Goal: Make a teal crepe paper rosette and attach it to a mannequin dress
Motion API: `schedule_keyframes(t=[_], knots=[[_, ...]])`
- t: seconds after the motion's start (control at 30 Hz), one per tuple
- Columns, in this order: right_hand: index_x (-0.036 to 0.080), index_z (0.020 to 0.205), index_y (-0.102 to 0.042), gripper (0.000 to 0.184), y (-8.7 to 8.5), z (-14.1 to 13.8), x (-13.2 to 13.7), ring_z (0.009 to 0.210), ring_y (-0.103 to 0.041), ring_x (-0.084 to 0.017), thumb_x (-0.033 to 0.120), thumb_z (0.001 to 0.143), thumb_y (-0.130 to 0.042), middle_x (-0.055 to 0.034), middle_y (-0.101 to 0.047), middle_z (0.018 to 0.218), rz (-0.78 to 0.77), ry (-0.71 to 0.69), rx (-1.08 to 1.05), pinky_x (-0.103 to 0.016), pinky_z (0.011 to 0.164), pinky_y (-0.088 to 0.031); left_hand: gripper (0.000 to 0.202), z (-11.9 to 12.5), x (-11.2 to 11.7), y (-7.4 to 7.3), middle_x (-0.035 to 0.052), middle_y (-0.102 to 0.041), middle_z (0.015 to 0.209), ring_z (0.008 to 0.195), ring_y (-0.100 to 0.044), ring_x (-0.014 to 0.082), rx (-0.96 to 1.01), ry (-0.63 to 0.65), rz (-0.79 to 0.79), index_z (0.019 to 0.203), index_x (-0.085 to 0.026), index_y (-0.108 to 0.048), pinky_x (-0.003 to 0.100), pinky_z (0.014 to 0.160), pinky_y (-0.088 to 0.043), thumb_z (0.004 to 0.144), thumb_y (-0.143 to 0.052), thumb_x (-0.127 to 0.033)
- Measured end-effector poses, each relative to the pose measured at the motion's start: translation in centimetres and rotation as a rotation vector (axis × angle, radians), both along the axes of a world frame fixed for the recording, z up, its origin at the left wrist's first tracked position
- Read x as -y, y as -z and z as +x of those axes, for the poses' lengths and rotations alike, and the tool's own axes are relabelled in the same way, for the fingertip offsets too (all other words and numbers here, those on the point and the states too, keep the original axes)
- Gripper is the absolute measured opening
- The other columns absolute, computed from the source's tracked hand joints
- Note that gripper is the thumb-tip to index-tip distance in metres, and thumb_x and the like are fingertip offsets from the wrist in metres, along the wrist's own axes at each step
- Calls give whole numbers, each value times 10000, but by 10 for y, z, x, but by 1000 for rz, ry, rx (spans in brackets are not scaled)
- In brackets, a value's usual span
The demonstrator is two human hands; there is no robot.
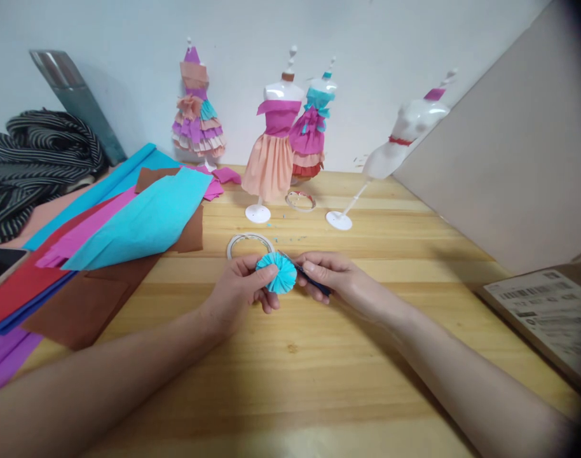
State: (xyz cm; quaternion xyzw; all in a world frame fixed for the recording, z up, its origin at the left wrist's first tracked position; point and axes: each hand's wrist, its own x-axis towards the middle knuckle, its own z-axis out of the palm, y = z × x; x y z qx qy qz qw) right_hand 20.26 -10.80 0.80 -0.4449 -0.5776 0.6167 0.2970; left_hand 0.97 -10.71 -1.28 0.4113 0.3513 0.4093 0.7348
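Pale wooden table (290,388) in front, bare at its near edge, and just past that, the action! Left hand (240,286) has a turquoise pleated disc (280,275) pinched between thumb and fingers, held up around the middle of the table. Right hand (323,275) is curled round dark-handled scissors (319,286), blades by the disc's far right edge — whether they're biting into it, I can't tell. Gathering looks done: those pleats already fan into a full round. Trimming seems the part in progress, and the disc isn't attached to anything yet. Just beyond sits a pale ring (230,247); left, a spread of coloured paper sheets (142,216). Farther back, three dressed mannequins (271,159) look largely finished — but the leaning mannequin (386,159) at right wears only neck and waist bands, so its outfit appears mostly unmade.
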Motion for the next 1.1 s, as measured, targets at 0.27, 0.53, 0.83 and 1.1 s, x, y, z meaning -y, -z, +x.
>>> schedule_keyframes(t=[0.27,0.53,0.83,1.1], knots=[[168,712,-521,499,0,1,-1,489,-288,-82,651,826,-573,65,-380,529,63,-31,47,-282,529,-217,359,0,1,1,23,-632,579,424,-561,92,-4,-16,-8,697,-103,-664,187,384,-435,630,-792,-431],[177,680,-498,550,0,1,-2,475,-244,-71,709,801,-562,80,-335,521,84,-43,89,-272,499,-174,339,1,1,0,19,-633,583,423,-557,91,15,-22,-10,701,-106,-669,189,386,-428,632,-791,-415],[165,707,-539,478,1,-2,-2,449,-257,-67,626,782,-638,72,-392,488,-38,66,-77,-277,500,-149,354,-1,1,0,22,-631,583,435,-556,96,-32,-8,12,718,-112,-661,201,406,-418,650,-774,-440],[161,684,-554,470,-4,4,-3,446,-301,-76,609,807,-624,51,-432,485,-37,-31,-51,-280,504,-184,348,-4,1,13,23,-643,535,435,-567,101,-165,63,134,764,-130,-669,192,431,-416,759,-686,-478]])
